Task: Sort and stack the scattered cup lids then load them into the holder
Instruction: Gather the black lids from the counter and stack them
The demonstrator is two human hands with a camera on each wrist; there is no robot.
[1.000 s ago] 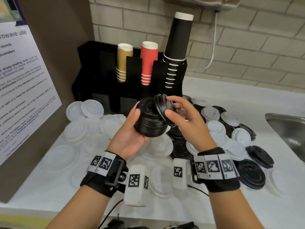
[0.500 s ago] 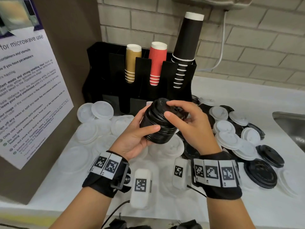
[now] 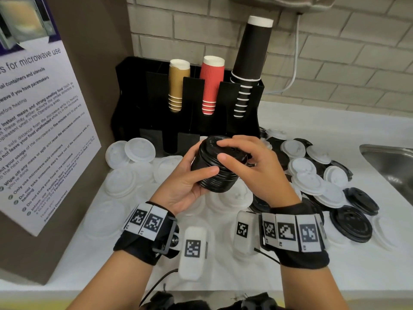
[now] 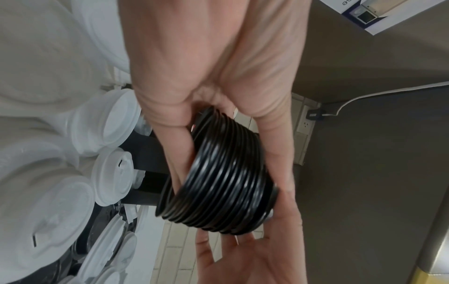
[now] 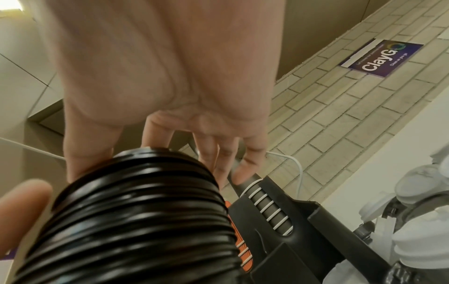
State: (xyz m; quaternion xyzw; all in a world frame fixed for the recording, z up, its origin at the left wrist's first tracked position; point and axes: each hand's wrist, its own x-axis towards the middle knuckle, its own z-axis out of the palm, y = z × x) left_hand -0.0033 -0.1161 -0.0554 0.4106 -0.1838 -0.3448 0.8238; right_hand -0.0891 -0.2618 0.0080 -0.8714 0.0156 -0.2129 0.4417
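Observation:
A tilted stack of black cup lids (image 3: 215, 173) (image 4: 219, 182) (image 5: 136, 217) is held above the counter in front of the black holder (image 3: 156, 104). My left hand (image 3: 190, 182) grips the stack from below and the side, thumb across its ribbed wall. My right hand (image 3: 243, 157) sits over the top lid, fingers curled on its rim and thumb on its side. Loose white lids (image 3: 139, 149) lie scattered on the left. Mixed white and black lids (image 3: 350, 223) are piled on the right.
The holder's slots carry gold (image 3: 177, 85), red (image 3: 211, 83) and black (image 3: 250, 63) paper cup stacks. A brown box with a microwave notice (image 3: 40, 121) stands at the left. A steel sink (image 3: 393, 162) is at the right edge. A white cable (image 3: 296, 57) hangs on the brick wall.
The black lid my right hand held tilted beside the stack now lies on top of it. My right hand has come down over the top lid, and the stack sits a little more tilted.

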